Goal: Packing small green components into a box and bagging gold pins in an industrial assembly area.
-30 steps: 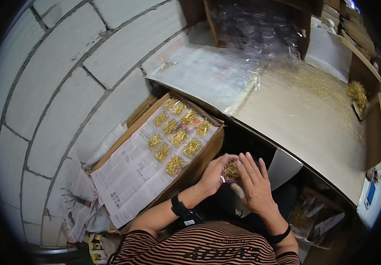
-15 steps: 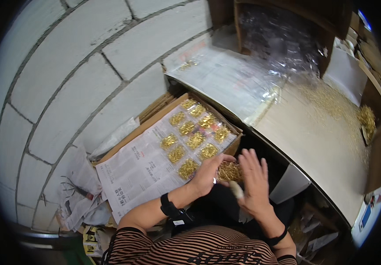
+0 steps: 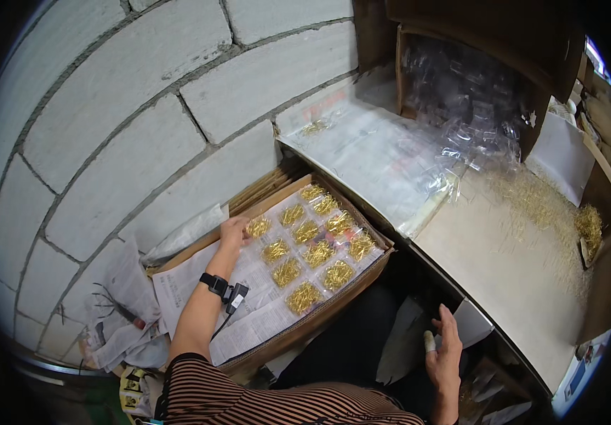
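At the left edge of the carton, my left hand point(image 3: 233, 231) has its fingers closed at the side of a small clear plastic box point(image 3: 257, 227) filled with gold-coloured wire pieces. That box rests on newspaper point(image 3: 238, 329), beside rows of similar filled clear boxes point(image 3: 305, 230). The newspaper covers the top of the cardboard carton point(image 3: 305, 321). My right hand point(image 3: 444, 354) is held over my lap near the bench edge, fingers apart and nothing in it. A pale wrap point(image 3: 429, 341) covers its thumb.
A pale workbench point(image 3: 489, 262) on the right carries loose gold wire pieces point(image 3: 539, 205) and a heaped scoop point(image 3: 589, 234). Clear plastic boxes point(image 3: 475, 127) spill from an open carton at the back. A block wall point(image 3: 128, 156) bounds the left; pliers point(image 3: 125, 312) lie on crumpled paper.
The filled box has gone from between both hands to the left end of the rows, with my left hand. My right hand has dropped back toward the lower right, away from the box.
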The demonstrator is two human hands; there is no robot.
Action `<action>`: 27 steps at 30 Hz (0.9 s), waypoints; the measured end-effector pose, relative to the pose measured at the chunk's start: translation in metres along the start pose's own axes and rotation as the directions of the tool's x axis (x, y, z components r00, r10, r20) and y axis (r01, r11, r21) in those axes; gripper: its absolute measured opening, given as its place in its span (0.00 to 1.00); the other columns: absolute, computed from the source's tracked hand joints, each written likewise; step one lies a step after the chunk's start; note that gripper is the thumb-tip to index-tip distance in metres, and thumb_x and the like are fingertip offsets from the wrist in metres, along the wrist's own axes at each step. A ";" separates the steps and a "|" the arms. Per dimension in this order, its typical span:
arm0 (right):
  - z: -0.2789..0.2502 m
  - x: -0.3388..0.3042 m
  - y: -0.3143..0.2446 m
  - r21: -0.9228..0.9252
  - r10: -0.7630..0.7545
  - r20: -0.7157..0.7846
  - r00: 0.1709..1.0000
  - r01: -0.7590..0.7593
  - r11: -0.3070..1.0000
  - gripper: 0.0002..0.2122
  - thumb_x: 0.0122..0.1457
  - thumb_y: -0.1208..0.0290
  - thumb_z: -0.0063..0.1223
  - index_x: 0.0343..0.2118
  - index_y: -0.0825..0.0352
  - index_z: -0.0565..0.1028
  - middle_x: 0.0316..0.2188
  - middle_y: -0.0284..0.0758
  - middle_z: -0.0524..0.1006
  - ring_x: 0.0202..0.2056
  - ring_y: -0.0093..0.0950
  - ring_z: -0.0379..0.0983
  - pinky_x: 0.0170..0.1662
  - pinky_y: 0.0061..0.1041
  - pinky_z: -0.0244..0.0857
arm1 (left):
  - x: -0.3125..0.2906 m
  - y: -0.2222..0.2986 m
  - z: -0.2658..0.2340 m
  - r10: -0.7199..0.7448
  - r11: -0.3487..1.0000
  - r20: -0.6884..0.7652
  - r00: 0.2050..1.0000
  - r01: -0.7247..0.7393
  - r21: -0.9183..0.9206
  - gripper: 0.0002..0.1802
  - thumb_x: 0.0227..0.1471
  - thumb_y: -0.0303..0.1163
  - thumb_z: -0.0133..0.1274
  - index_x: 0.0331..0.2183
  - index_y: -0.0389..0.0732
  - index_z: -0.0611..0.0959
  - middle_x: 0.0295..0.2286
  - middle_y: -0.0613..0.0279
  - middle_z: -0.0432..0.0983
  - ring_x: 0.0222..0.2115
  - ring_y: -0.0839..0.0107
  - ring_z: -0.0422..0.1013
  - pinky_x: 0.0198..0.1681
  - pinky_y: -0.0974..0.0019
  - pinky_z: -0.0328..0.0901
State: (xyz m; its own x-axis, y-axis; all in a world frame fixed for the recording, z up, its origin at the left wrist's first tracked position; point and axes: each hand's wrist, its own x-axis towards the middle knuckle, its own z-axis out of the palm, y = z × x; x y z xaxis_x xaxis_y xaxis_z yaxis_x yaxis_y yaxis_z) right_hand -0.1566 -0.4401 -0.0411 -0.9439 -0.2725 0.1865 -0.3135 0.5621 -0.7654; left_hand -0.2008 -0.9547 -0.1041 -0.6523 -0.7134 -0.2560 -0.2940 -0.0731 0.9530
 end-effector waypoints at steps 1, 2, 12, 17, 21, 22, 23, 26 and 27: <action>-0.001 -0.001 0.002 -0.027 0.041 0.015 0.999 -0.041 0.999 0.25 0.48 0.86 0.48 0.53 0.70 0.61 0.52 0.47 0.64 0.45 0.41 0.70 0.48 0.30 0.64 | 0.003 -0.010 -0.003 0.002 1.000 0.002 1.000 -0.002 -0.003 0.09 0.51 0.31 0.48 0.32 0.37 0.78 0.24 0.62 0.74 0.24 0.71 0.72 0.23 0.69 0.68; -0.003 -0.002 0.004 -0.056 0.084 0.029 0.996 -0.083 0.995 0.25 0.48 0.85 0.48 0.52 0.70 0.62 0.53 0.46 0.64 0.45 0.41 0.70 0.48 0.30 0.64 | -0.001 -0.015 -0.003 0.007 0.997 -0.016 1.000 -0.006 0.082 0.09 0.49 0.32 0.50 0.30 0.37 0.79 0.23 0.61 0.74 0.23 0.72 0.72 0.22 0.68 0.67; 0.001 -0.002 0.017 -0.162 0.027 0.081 0.996 -0.014 0.987 0.21 0.48 0.84 0.51 0.48 0.70 0.66 0.52 0.43 0.65 0.41 0.39 0.72 0.44 0.29 0.66 | -0.011 -0.010 -0.013 0.123 0.828 -0.123 0.985 -0.033 0.560 0.12 0.42 0.32 0.52 0.18 0.34 0.80 0.15 0.56 0.74 0.15 0.68 0.71 0.19 0.62 0.64; 0.001 0.000 0.017 -0.181 0.021 0.158 0.987 0.008 0.983 0.19 0.48 0.82 0.52 0.46 0.70 0.67 0.51 0.42 0.67 0.43 0.42 0.71 0.45 0.30 0.66 | -0.029 -0.001 0.001 0.010 0.910 0.025 1.000 -0.019 0.415 0.13 0.45 0.32 0.50 0.17 0.33 0.79 0.15 0.55 0.74 0.14 0.66 0.70 0.19 0.61 0.64; -0.002 -0.001 0.020 -0.179 0.061 0.171 0.983 -0.030 0.983 0.18 0.48 0.82 0.52 0.45 0.70 0.68 0.50 0.42 0.67 0.43 0.42 0.71 0.45 0.30 0.66 | -0.046 0.033 0.017 0.381 0.414 0.064 0.922 -0.232 0.880 0.11 0.47 0.33 0.49 0.23 0.35 0.79 0.20 0.50 0.75 0.23 0.54 0.73 0.27 0.57 0.66; -0.002 0.000 0.020 -0.180 0.075 0.177 0.981 -0.043 0.983 0.18 0.48 0.82 0.52 0.45 0.70 0.68 0.50 0.42 0.67 0.44 0.42 0.70 0.46 0.31 0.65 | -0.041 0.038 0.025 0.380 0.414 0.067 0.923 -0.234 0.880 0.11 0.47 0.33 0.49 0.23 0.35 0.79 0.20 0.50 0.75 0.23 0.54 0.73 0.27 0.57 0.66; -0.002 -0.001 0.019 -0.181 0.090 0.184 0.979 -0.056 0.982 0.18 0.48 0.82 0.52 0.45 0.70 0.68 0.50 0.42 0.67 0.44 0.43 0.70 0.46 0.31 0.65 | -0.035 0.044 0.035 0.473 0.432 0.128 0.872 -0.356 0.829 0.11 0.46 0.33 0.49 0.24 0.36 0.80 0.23 0.49 0.75 0.27 0.52 0.72 0.30 0.55 0.66; -0.002 0.000 0.019 -0.181 0.040 0.182 0.983 -0.006 0.983 0.18 0.48 0.82 0.52 0.44 0.71 0.69 0.49 0.43 0.68 0.46 0.43 0.69 0.47 0.31 0.65 | -0.013 0.056 0.069 0.613 0.389 0.260 0.746 -0.572 0.722 0.10 0.44 0.33 0.50 0.27 0.37 0.80 0.27 0.46 0.75 0.31 0.52 0.71 0.34 0.56 0.65; -0.003 0.001 0.018 -0.183 0.040 0.180 0.983 -0.006 0.983 0.18 0.48 0.82 0.52 0.44 0.71 0.69 0.49 0.43 0.68 0.46 0.43 0.69 0.47 0.31 0.65 | -0.005 0.053 0.077 0.614 0.390 0.261 0.745 -0.574 0.720 0.10 0.44 0.33 0.50 0.27 0.37 0.80 0.27 0.46 0.75 0.31 0.52 0.71 0.34 0.56 0.65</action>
State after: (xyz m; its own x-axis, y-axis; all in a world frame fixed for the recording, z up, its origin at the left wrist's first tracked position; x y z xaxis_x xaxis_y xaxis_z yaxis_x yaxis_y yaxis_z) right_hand -0.1636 -0.4284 -0.0527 -0.9215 -0.3860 0.0420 -0.3213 0.6971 -0.6409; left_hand -0.2671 -0.9012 -0.0651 -0.8485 -0.3947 0.3523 -0.2436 0.8826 0.4021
